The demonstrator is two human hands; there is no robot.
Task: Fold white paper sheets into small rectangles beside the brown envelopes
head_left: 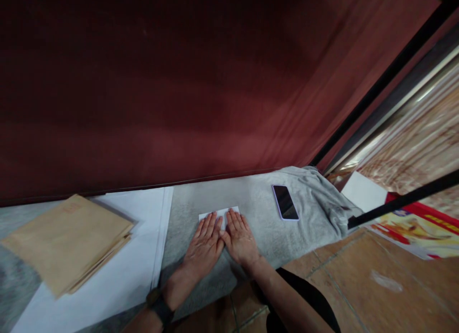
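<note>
Person's left hand (205, 246) and right hand (241, 239) palm-down, fingers extended, thumbs close together. Best pressed evenly, smoothing from middle outward without dragging sheet askew. White paper (222, 212) partly under fingers, on cloth-covered counter (256, 199); phone (286, 202) lies off beyond right hand.

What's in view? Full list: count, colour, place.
Brown envelopes: stack, count unclear, left, on white sheets
White sheets: count unclear, left, on cloth
Small paper: one, white, under both hands
Phone: one, black screen, lilac edge, right on cloth
Cloth: one, grey, along panel
Panel: one, dark red, behind
Bars: two, black, right
Printed box: one, red-yellow-white, far right
Floor: brown tiles, below
Wristband: one, dark, left wrist
Left hand, right hand: centre
</note>
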